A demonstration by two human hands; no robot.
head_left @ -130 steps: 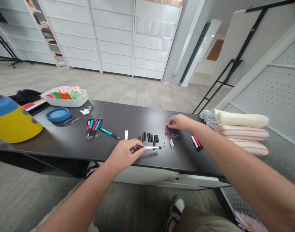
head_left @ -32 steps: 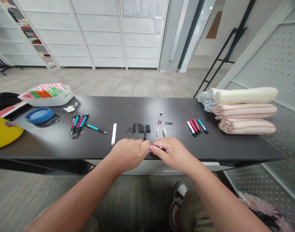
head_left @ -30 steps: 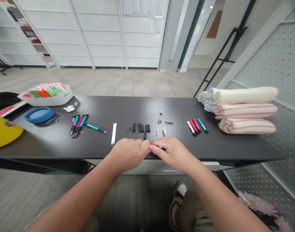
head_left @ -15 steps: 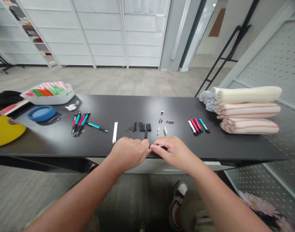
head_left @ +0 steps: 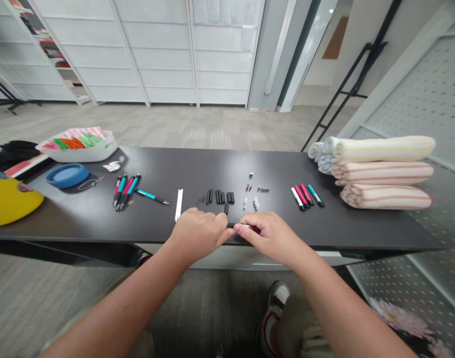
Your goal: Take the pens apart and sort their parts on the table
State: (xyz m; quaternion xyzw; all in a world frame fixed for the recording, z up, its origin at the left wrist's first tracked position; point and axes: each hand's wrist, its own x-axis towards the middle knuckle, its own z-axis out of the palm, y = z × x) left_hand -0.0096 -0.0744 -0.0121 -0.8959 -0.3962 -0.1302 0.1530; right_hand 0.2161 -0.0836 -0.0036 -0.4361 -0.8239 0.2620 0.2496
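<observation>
My left hand (head_left: 199,232) and my right hand (head_left: 268,234) meet over the near edge of the black table (head_left: 197,169). Both are closed on one thin pen body (head_left: 237,225), black at the left hand's end and white at the right hand's end. Just beyond my fingers lie a row of short black pen parts (head_left: 220,197), small white and red bits (head_left: 249,196) and two white tubes (head_left: 179,211). Finished pens (head_left: 127,190) lie in a bunch to the left, and a few more pens (head_left: 306,195) to the right.
Rolled towels (head_left: 380,171) are stacked at the table's right end. At the left stand a white tray of coloured items (head_left: 81,144), a blue lid (head_left: 67,175) and a yellow object (head_left: 9,199). White cabinets line the far wall.
My right hand came back from the small parts in the middle of the table and joined my left hand on the pen. Over the last second the hands drew slightly apart, baring a black section.
</observation>
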